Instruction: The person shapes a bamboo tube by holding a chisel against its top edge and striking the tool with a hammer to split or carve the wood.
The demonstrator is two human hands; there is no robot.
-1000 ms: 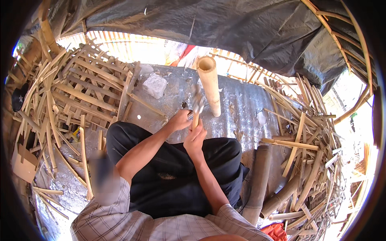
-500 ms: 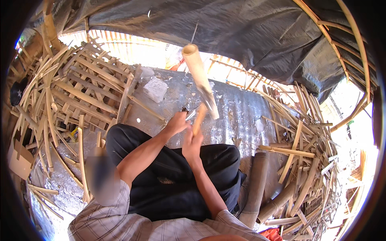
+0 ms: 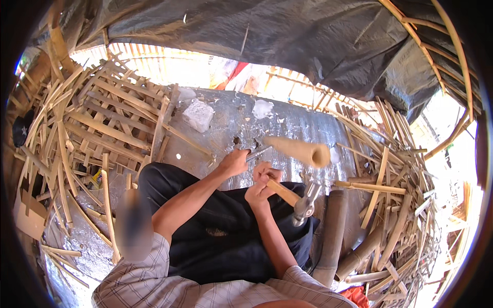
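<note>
My left hand point(image 3: 234, 161) is closed around a narrow metal blade point(image 3: 261, 151), perhaps a knife or chisel, pointing right. Close to its tip is the left end of a pale bamboo tube point(image 3: 295, 150). The tube is tilted, its hollow end to the right, and blurred; whether the blade touches it I cannot tell. In front of my lap, my right hand point(image 3: 262, 186) grips a claw hammer by its wooden handle point(image 3: 283, 192). The steel hammer head point(image 3: 305, 204) hangs over my right knee.
A slatted bamboo lattice point(image 3: 115, 115) and loose strips lie at left. Pale stone-like lumps point(image 3: 198, 115) rest on the grey sheet point(image 3: 221, 105). Thick bamboo poles point(image 3: 329, 236) and a heap of split bamboo point(image 3: 398, 205) are at right. Black plastic sheeting point(image 3: 287, 36) hangs beyond.
The bamboo tube has swung from standing nearly upright to leaning right. My right hand has drawn the hammer away from it, down and to the right. My left hand has shifted slightly.
</note>
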